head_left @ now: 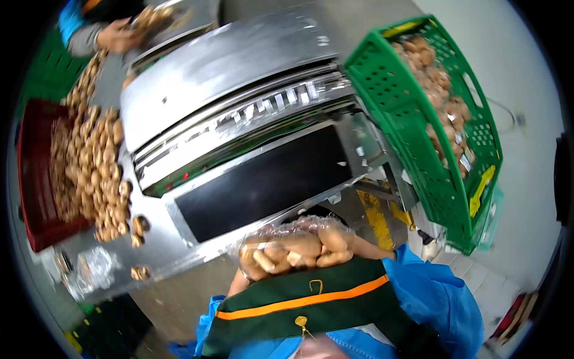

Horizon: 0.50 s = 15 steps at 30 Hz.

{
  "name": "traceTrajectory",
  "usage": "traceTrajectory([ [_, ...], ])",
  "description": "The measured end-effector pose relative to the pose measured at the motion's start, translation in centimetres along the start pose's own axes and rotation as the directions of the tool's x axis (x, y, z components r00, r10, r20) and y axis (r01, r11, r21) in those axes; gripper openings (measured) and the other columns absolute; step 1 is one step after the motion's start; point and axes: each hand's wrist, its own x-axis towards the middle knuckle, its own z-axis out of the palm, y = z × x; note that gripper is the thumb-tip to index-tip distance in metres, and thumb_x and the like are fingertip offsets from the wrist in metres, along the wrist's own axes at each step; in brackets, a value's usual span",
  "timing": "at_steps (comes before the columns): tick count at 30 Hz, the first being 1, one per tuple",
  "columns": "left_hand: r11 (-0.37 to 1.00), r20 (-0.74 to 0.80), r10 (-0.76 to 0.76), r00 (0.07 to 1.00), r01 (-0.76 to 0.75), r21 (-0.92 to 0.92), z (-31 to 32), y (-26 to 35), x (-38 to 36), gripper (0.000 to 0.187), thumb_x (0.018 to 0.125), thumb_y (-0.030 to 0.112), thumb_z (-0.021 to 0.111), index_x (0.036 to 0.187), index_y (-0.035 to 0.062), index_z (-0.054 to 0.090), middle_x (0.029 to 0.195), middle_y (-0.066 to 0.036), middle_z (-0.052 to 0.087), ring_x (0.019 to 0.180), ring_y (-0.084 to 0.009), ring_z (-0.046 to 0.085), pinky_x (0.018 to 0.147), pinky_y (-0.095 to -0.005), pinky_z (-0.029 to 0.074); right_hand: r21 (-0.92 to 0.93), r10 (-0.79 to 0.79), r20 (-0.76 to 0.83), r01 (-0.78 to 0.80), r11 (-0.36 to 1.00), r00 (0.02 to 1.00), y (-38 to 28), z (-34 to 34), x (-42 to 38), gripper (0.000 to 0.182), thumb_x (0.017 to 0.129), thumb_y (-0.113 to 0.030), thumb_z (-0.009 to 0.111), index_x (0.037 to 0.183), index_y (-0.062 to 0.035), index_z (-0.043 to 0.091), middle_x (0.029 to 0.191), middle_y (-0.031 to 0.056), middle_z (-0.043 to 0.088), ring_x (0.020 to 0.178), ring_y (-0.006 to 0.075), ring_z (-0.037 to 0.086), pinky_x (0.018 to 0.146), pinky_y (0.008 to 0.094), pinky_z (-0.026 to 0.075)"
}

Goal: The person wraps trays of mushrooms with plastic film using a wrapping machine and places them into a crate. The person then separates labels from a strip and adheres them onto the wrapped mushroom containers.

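Close to my chest I hold a clear-wrapped pack of mushrooms [296, 250], brown and plump under shiny film. My left hand [244, 276] is at the pack's left end, and my right hand [360, 244] grips the right end. Most of the fingers are hidden behind the pack and its film. Just beyond it lies the wrapping machine [269, 182], with a dark flat panel facing me and a metal cover behind.
Loose mushrooms [95, 173] spill from a tipped red crate [30, 179] onto the metal table [152, 227]. Crumpled clear film [98, 266] lies at its corner. A green crate [406, 125] of wrapped packs stands right. A co-worker's hand [116, 37] holds mushrooms at the upper left.
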Motion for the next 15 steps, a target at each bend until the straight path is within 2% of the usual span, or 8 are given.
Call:
traceTrajectory([
  [1, 0.999, 0.04, 0.028, 0.999, -0.029, 0.024, 1.4, 1.6, 0.6, 0.026, 0.086, 0.019, 0.056, 0.106, 0.0039, 0.05, 0.096, -0.007, 0.05, 0.082, -0.0151, 0.05, 0.066, -0.0251, 0.043, 0.211, -0.122, -0.048, 0.129, 0.969, 0.991, -0.8, 0.2, -1.5, 0.046, 0.086, -0.028, 0.048, 0.124, -0.0025, 0.041, 0.116, 0.0102, 0.046, 0.106, 0.017, 0.044, 0.091, 0.029, 0.034],
  [3, 0.994, 0.156, 0.077, 0.985, -0.087, 0.059, 4.3, 4.4, 2.9, 0.029, 0.085, 0.018, 0.056, 0.109, 0.0041, 0.049, 0.102, -0.008, 0.048, 0.088, -0.0165, 0.049, 0.07, -0.0265, 0.042, 0.9, -0.115, -0.017, 0.066, 0.43, 0.993, -1.8, 0.0, -4.4, 0.063, 0.086, -0.04, 0.047, 0.135, -0.0033, 0.031, 0.137, 0.0128, 0.033, 0.127, 0.0198, 0.032, 0.106, 0.033, 0.022],
  [5, 0.985, 0.303, 0.099, 0.948, -0.137, 0.105, 8.5, 7.0, 6.2, 0.032, 0.085, 0.017, 0.057, 0.112, 0.0042, 0.047, 0.107, -0.01, 0.046, 0.093, -0.0179, 0.047, 0.075, -0.0279, 0.041, 0.141, -0.384, -0.045, 0.387, 0.911, 0.922, -4.0, -1.5, -8.0, 0.083, 0.078, -0.048, 0.057, 0.138, -0.0032, 0.021, 0.141, 0.0104, 0.027, 0.129, 0.0198, 0.028, 0.107, 0.0336, 0.022],
  [6, 0.98, 0.415, 0.087, 0.906, -0.152, 0.126, 11.5, 7.7, 8.4, 0.034, 0.084, 0.016, 0.057, 0.114, 0.0043, 0.046, 0.11, -0.01, 0.045, 0.096, -0.0186, 0.046, 0.077, -0.0286, 0.041, 0.177, -0.372, -0.326, 0.443, 0.879, 0.869, -5.8, -2.5, -8.6, 0.082, 0.079, -0.048, 0.057, 0.137, -0.0033, 0.022, 0.14, 0.0101, 0.03, 0.128, 0.021, 0.03, 0.106, 0.0346, 0.024],
  [8, 0.962, 0.574, 0.054, 0.817, -0.197, 0.19, 16.5, 9.2, 10.9, 0.037, 0.084, 0.015, 0.058, 0.117, 0.0044, 0.044, 0.115, -0.012, 0.042, 0.102, -0.02, 0.045, 0.081, -0.03, 0.041, 0.005, -0.631, -0.476, 0.719, 0.695, 0.613, -7.7, -4.6, -10.2, 0.073, 0.083, -0.049, 0.05, 0.135, -0.0035, 0.026, 0.135, 0.01, 0.036, 0.122, 0.0239, 0.037, 0.102, 0.0377, 0.029],
  [11, 0.899, 0.765, -0.009, 0.644, -0.329, 0.288, 22.6, 10.3, 13.0, 0.043, 0.083, 0.013, 0.059, 0.122, 0.0046, 0.042, 0.123, -0.014, 0.039, 0.11, -0.022, 0.042, 0.087, -0.0321, 0.04, -0.007, -0.623, -0.749, 0.938, 0.346, 0.224, -14.4, -10.4, -18.4, 0.057, 0.09, -0.05, 0.035, 0.127, -0.0064, 0.039, 0.124, 0.0108, 0.047, 0.109, 0.0283, 0.05, 0.092, 0.0429, 0.042],
  [13, 0.795, 0.85, -0.026, 0.526, -0.505, 0.336, 23.8, 11.0, 14.1, 0.043, 0.08, 0.008, 0.062, 0.119, 0.004, 0.046, 0.122, -0.016, 0.04, 0.11, -0.0246, 0.043, 0.087, -0.0324, 0.04, 0.017, -0.687, -0.66, 0.92, 0.392, 0.306, -17.8, -16.0, -26.5, 0.051, 0.09, -0.047, 0.039, 0.122, -0.0081, 0.045, 0.113, 0.0097, 0.055, 0.102, 0.0247, 0.055, 0.09, 0.0401, 0.044],
  [15, 0.574, 0.824, 0.044, 0.565, -0.689, 0.442, 23.4, 10.6, 15.2, 0.036, 0.077, 0.006, 0.064, 0.111, 0.0039, 0.052, 0.12, -0.016, 0.041, 0.106, -0.0257, 0.046, 0.091, -0.0336, 0.037, -0.408, -0.488, -0.862, 0.757, 0.51, -0.135, -19.2, -22.4, -32.3, 0.04, 0.089, -0.039, 0.047, 0.114, -0.0082, 0.05, 0.107, 0.0084, 0.057, 0.095, 0.0238, 0.057, 0.083, 0.0378, 0.047],
])
